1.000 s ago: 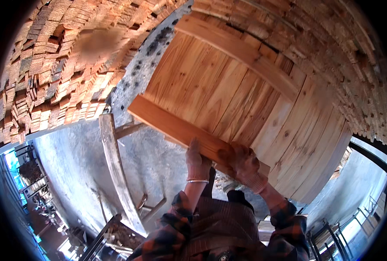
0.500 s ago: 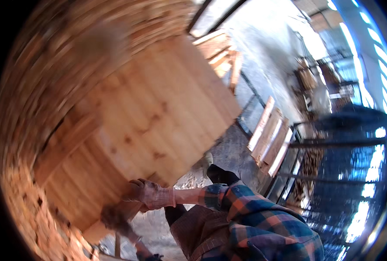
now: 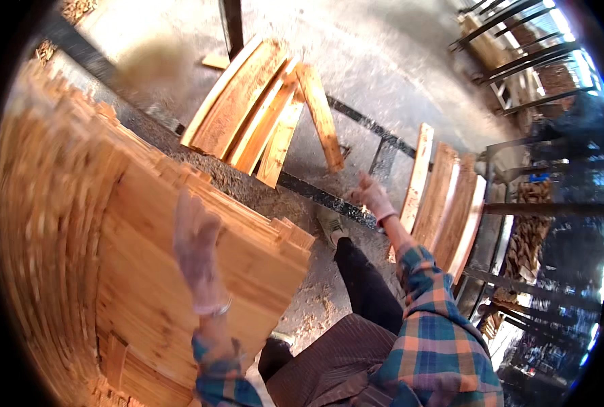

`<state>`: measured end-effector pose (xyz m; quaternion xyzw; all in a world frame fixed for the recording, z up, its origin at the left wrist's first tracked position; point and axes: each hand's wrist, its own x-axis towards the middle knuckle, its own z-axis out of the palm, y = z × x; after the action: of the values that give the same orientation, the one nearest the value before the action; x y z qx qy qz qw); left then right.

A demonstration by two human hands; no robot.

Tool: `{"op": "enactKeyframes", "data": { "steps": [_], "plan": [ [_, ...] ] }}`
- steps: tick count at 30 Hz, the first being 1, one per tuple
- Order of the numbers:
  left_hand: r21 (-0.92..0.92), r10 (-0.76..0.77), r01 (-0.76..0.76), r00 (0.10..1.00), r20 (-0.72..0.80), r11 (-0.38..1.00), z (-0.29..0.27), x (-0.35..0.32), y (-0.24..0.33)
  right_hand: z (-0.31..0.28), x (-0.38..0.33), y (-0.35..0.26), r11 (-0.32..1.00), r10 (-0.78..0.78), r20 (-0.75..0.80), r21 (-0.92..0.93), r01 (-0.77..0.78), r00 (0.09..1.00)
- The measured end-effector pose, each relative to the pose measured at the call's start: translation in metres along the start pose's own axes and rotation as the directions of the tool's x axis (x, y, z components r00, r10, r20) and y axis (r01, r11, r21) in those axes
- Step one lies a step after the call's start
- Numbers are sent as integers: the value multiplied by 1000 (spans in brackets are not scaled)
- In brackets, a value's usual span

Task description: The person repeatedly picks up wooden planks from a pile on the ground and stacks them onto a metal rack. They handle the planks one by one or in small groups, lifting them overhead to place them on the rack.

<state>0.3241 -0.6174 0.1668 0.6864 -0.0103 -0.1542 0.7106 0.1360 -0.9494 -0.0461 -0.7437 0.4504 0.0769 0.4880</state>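
Note:
My left hand (image 3: 199, 254), in a pale work glove, hovers over or rests on a wide wooden panel (image 3: 152, 251); contact cannot be made out. Its fingers stretch forward, slightly blurred, with nothing visible in them. Off to the right, my right hand (image 3: 372, 197), gloved too, is in the air near several wooden planks (image 3: 437, 197) lying side by side. Its fingers are partly extended and hold nothing that I can see. The panel lies on a stack of wooden pieces whose layered edges (image 3: 44, 258) fill the left side.
Further ahead, several loose planks (image 3: 241, 102) lie across a dark metal frame (image 3: 329, 200). One plank (image 3: 321, 119) sits at an angle to the others. Sawdust and shavings (image 3: 308, 308) litter the floor by my feet. Dark metal bars (image 3: 539, 210) stand at the right.
Both hands were close together at the panel's near edge. They are now apart, the right one off toward the planks on the right. The view has shifted, showing more of the frame.

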Motion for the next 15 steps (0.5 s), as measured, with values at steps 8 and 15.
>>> {"op": "enactKeyframes", "data": {
  "steps": [8, 15],
  "plan": [
    [-372, -712, 629, 458, -533, 683, 58, 202, -226, 20, 250, 8, 970, 112, 118, -230, -83, 987],
    [-311, -575, 483, 693, -435, 818, 59, 250, -321, 41, 343, 32, 992, 66, 149, 100, -81, 987]
  ]
}}
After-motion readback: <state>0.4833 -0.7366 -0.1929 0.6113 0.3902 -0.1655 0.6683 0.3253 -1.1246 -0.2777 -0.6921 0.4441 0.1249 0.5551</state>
